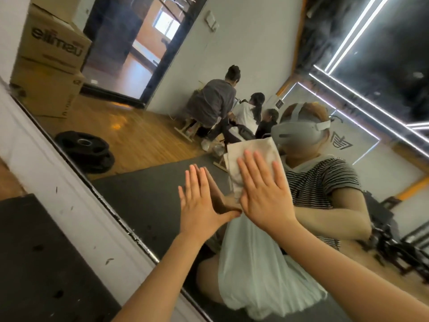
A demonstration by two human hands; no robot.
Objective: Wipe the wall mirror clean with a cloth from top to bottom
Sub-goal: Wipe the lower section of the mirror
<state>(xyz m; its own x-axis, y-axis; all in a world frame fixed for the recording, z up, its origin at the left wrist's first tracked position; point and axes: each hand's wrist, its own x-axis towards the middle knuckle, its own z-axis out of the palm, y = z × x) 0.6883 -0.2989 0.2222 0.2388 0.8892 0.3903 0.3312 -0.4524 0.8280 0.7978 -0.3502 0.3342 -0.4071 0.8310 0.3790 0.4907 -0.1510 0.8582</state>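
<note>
You are pressing the folded off-white cloth [251, 159] flat against the large wall mirror [148, 201] under your released right hand [264, 194], while your empty, flat left hand [200, 205] is bracing just left.

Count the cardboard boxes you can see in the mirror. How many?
2, both reflected at the mirror's top left: the upper box sits stacked on the lower box. More may be hidden beyond the edge.

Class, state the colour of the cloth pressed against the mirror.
Off-white; the cloth shows best in the head view.
</note>
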